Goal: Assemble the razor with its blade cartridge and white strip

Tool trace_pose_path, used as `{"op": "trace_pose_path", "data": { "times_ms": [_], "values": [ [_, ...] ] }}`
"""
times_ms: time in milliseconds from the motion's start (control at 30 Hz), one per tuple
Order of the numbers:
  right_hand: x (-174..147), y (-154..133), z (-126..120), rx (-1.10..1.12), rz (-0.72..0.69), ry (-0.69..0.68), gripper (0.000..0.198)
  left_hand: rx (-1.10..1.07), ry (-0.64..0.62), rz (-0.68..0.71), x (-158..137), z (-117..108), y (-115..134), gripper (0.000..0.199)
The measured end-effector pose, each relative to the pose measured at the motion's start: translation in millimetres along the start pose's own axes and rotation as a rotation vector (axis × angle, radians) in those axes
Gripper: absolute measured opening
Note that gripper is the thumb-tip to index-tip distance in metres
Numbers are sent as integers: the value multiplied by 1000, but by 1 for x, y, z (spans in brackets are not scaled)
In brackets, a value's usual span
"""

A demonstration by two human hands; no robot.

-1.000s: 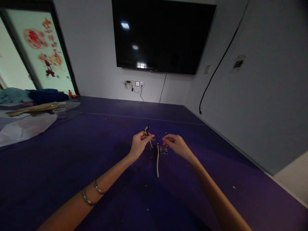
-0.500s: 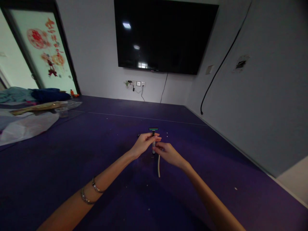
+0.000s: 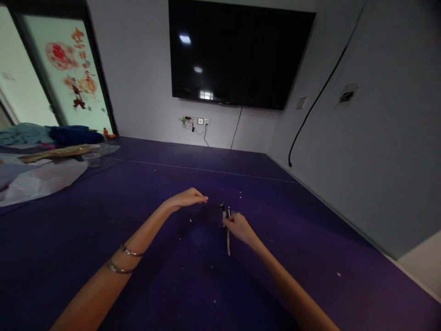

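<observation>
My right hand pinches the handle of a disposable razor, which leans with its dark head up and to the left. Just behind the fingers a thin pale curved strip lies on the purple surface, its middle partly covered by the hand. Some clear or grey thing beside the razor is too small to make out. To the left, my left hand hovers apart from the razor, fingers pressed together and pointing right. Whether anything sits between those fingertips is hidden.
White plastic bags, a clear cup and a blue cloth lie at the far left. Small white scraps dot the purple surface. A black cable hangs along the right wall, and a television is mounted ahead.
My left hand has let go of the razor and moved left. The razor, in my right hand, has tipped from upright and come lower. The view has shifted slightly.
</observation>
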State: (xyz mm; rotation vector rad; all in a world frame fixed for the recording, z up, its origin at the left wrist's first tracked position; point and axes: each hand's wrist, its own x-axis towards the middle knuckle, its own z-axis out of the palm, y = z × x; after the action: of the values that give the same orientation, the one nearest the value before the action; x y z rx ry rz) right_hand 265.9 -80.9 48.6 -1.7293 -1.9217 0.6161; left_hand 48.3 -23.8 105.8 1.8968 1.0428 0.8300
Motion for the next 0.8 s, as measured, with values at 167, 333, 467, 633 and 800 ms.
{"op": "trace_pose_path", "data": {
  "times_ms": [167,333,467,633,800],
  "values": [
    [1,5,9,-61,32,0,36,-6,-57,-71,0,-10,4,24],
    [4,6,12,-92,53,-32,34,-40,-53,-66,-2,-13,7,21],
    [6,8,12,-113,30,-51,31,-59,-54,-73,-2,-13,7,20],
    [5,8,12,-175,4,-44,30,-43,-49,-89,-1,-13,6,20],
    [2,6,11,-189,-8,-44,31,-24,-58,-98,-1,-12,6,21]
  ]
}}
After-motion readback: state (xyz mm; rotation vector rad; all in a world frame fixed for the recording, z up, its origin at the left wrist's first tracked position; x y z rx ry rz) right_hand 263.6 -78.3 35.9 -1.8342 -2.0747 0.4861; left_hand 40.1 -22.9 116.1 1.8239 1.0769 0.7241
